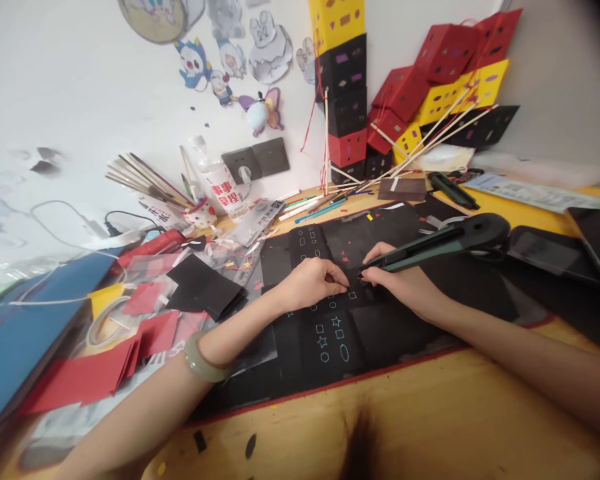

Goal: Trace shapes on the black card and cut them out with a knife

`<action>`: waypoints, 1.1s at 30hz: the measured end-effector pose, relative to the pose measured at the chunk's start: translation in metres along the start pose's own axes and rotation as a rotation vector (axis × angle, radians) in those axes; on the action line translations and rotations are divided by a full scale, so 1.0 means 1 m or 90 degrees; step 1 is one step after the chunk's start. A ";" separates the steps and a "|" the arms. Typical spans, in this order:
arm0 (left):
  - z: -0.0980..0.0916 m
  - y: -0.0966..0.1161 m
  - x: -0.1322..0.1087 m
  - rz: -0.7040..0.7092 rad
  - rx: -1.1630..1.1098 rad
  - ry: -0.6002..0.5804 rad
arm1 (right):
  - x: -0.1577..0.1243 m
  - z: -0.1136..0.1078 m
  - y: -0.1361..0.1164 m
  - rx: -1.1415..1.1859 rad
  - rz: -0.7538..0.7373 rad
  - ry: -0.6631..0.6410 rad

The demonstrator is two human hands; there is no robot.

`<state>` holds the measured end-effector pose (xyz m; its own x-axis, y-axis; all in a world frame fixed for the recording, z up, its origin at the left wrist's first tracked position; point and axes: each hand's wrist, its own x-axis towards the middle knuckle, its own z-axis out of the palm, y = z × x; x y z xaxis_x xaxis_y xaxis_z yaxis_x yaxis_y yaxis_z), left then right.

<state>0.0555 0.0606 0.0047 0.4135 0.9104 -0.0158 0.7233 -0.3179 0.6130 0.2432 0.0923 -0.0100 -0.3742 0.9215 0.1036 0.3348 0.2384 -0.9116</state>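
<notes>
A green-black utility knife (445,240) slants across the right side, its front end pinched between the thumb and fingers of my right hand (400,283). My left hand (310,283) rests on a strip of black paper (357,333), fingers curled and fingertips together near a small square outline. Whether anything is between those fingertips is hidden. White and teal outlines of stars, squares, ovals and hexagons run in columns along the paper. Under it lies a dark mat (410,347) with a red edge. Tiny red paper scraps (345,259) lie just beyond my fingers.
Red paper pieces (85,373), folded black paper (203,283) and a tape roll (107,323) crowd the left. A bottle (217,183) and a steel ruler (253,223) are behind. Stacked perforated paper boxes (347,93) rise at the back. A phone (545,253) lies right.
</notes>
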 end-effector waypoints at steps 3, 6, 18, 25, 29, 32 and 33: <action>-0.002 0.003 0.004 -0.009 0.001 -0.013 | 0.000 0.000 0.001 -0.012 -0.006 -0.008; -0.004 0.007 0.007 -0.023 0.014 -0.026 | 0.000 0.000 0.001 -0.025 -0.005 -0.012; -0.005 0.009 0.012 -0.075 0.007 -0.032 | -0.001 0.000 -0.004 -0.034 -0.010 -0.005; -0.011 0.001 0.016 -0.141 -0.174 -0.052 | 0.000 0.000 0.000 -0.036 -0.017 -0.002; -0.016 0.000 0.013 -0.165 -0.232 -0.031 | 0.000 0.000 0.001 -0.026 -0.018 -0.004; -0.020 -0.001 0.013 -0.165 -0.232 0.001 | -0.001 0.000 0.002 0.003 -0.003 -0.001; -0.020 -0.002 0.013 -0.160 -0.224 0.010 | -0.001 0.000 0.003 0.022 0.007 -0.001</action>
<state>0.0485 0.0786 0.0197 0.2373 0.9529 -0.1886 0.5666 0.0219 0.8237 0.2449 0.0922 -0.0124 -0.3721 0.9235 0.0931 0.3093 0.2180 -0.9256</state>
